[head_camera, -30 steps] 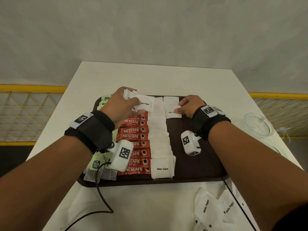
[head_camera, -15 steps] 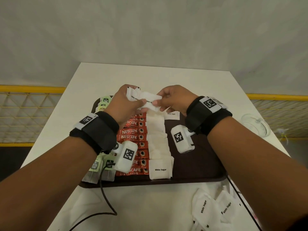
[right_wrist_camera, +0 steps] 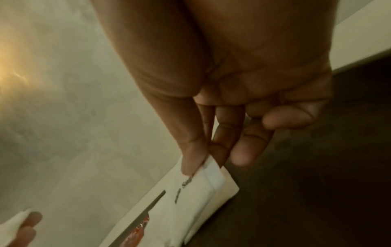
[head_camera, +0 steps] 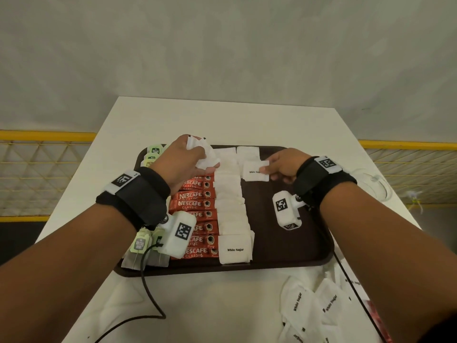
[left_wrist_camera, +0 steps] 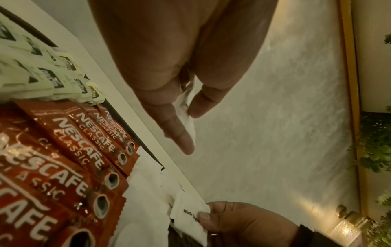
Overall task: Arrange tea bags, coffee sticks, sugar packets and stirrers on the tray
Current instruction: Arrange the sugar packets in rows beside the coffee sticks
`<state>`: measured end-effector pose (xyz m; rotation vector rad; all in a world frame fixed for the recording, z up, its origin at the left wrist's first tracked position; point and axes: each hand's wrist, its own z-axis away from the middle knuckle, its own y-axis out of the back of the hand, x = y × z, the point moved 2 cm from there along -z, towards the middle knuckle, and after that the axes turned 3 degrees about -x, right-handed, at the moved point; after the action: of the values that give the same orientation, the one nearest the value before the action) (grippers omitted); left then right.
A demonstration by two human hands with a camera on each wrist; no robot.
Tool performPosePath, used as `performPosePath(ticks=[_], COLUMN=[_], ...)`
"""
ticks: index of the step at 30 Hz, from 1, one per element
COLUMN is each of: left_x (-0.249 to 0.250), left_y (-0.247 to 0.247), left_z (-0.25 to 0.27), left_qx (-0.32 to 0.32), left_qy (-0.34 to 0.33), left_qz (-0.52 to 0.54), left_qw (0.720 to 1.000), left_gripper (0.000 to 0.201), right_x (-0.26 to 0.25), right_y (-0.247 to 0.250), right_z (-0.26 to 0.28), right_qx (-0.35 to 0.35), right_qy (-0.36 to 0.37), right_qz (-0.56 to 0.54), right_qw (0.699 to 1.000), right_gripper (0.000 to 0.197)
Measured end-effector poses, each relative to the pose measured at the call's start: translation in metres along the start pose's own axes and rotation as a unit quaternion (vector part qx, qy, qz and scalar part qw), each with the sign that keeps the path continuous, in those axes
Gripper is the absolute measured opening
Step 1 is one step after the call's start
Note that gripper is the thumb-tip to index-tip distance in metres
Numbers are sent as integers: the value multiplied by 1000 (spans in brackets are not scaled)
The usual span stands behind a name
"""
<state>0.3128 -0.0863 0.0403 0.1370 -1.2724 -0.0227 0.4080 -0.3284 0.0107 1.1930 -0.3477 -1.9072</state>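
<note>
A dark brown tray [head_camera: 284, 253] lies on a white table. It carries a column of green tea bags [head_camera: 154, 151] at the left, red Nescafe coffee sticks [head_camera: 193, 204], then white sugar packets [head_camera: 232, 214]. My left hand [head_camera: 183, 159] hovers over the far end of the sticks and grips a small bunch of sugar packets [head_camera: 201, 154], also seen between its fingers [left_wrist_camera: 186, 117]. My right hand [head_camera: 284, 164] pinches one sugar packet [head_camera: 254, 172] by its right edge in a second sugar column, thumb on top [right_wrist_camera: 194, 160].
Several loose sugar packets [head_camera: 314, 308] lie on the table in front of the tray's right corner. A clear glass lid [head_camera: 373, 184] sits at the right table edge. The tray's right half [head_camera: 284, 233] is bare. Yellow railings flank the table.
My right hand took one sugar packet from the left hand's bunch and carried it down and right onto the tray's second sugar column. The left hand stayed in place.
</note>
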Motion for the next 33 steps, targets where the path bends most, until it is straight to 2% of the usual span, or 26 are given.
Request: performPosePath(ticks=[4,7,11,14,16,18,20,22,23,25,27,29,33], left_x=[-7,-7,-8,-11,-11,-11,-11,-10,-9,-8,-6,-5,-3], left_y=[-3,-3,-3,1,2,2,2,1,0,-3,-5,-7,-9], left_z=[-1,0,2,1,1,0,1,1,2,3,5,7,8], left_qx=[5,-18,-48,-45,-42,-44,-49,-58,-67,-85,-89,-86,-124], left_qy=[-33,-29,-32,-36,-31,-32,-29,-29,-32,-37,-49,-62,-57], left_qz=[-8,-5,29,17,3,-14,-32,-45,-46,-49,-60,-85,-149], left_qw=[999,999,998,998,999,998,998,997,996,994,993,991,979], left_gripper=[41,35,25,29,32,37,41,43,41,34,29,28,34], right_x=[-2,-7,0,0,-4,-6,-13,-22,-28,-43,-54,-60,-65], right_y=[-9,-14,-16,-17,-17,-15,-12,-10,-13,-20,-29,-35,-34], right_z=[-6,-8,-20,-23,-21,-19,-15,-7,-1,16,28,35,42], right_qx=[10,11,58,59,41,57,99,130,125,71,-2,-39,-22], right_qy=[-18,-29,-25,-35,-52,-64,-28,44,79,136,171,189,250], right_qz=[29,75,31,55,129,176,172,80,11,-81,-84,-58,-29], right_qw=[999,997,998,996,989,981,980,987,989,985,982,980,967], right_gripper=[28,39,21,23,30,45,43,36,36,37,37,34,26])
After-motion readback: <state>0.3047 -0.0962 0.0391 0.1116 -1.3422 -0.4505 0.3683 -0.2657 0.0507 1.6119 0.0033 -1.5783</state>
